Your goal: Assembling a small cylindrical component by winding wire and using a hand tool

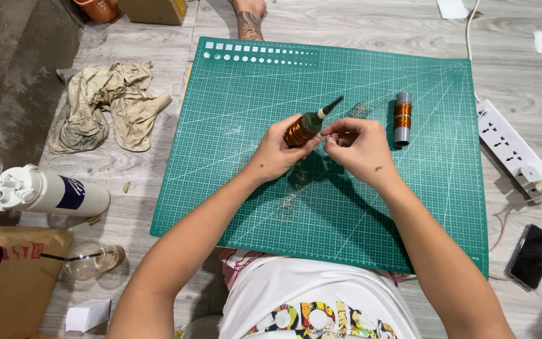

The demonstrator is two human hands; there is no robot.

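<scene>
copper wire is gleaming on the coil [300, 130], wound round a dark rod whose black tip is pointing up and to the right, so its long axis is running diagonally away from the person, above the middle of the green cutting mat [233, 188]. the left hand [277, 154] is wrapping round the coil's lower end, gripping it firmly, and is the nearer hand to it. the right hand [359, 147] is sitting just to the right of it, fingertips pinched together close to the coil, probably on a fine strand of wire, though the strand itself is too thin to make out. further right, apart from both hands, a second grey spool [402, 118] with a copper band is lying on the mat, upright in the picture. off the mat, a white power strip [512, 149] and a black phone [530, 256] are lying to the right; a crumpled beige cloth [111, 103] and a white bottle [48, 191] are lying to the left. nothing is sitting between the hands and the coil.
</scene>
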